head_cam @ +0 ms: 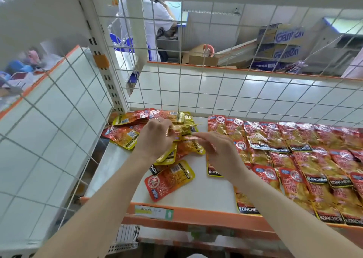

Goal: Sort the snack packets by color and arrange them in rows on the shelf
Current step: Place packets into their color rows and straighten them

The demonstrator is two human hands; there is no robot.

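Left grip [155,136] is clamped on a yellow-edged packet [186,127], thumb and curled fingers pinching it just above the loose pile [127,137] at the back left corner of the shelf [206,191]. Right grip [218,149], blurred, reaches in beside it with fingers apart and apparently holding nothing. Red packets [294,155] lie in overlapping rows across the right of the shelf, apart from the pile, with a bare strip between. One stray packet [170,180], also yellow-edged, lies alone near the front lip. The step in hand looks like lifting a single packet clear of the heap. To do it well, the person should likely pinch one corner only, let the free hand steady the slippery foil neighbours, and check the border colour before placing. Laying it square and flat in the bare strip would start a fresh row straight.
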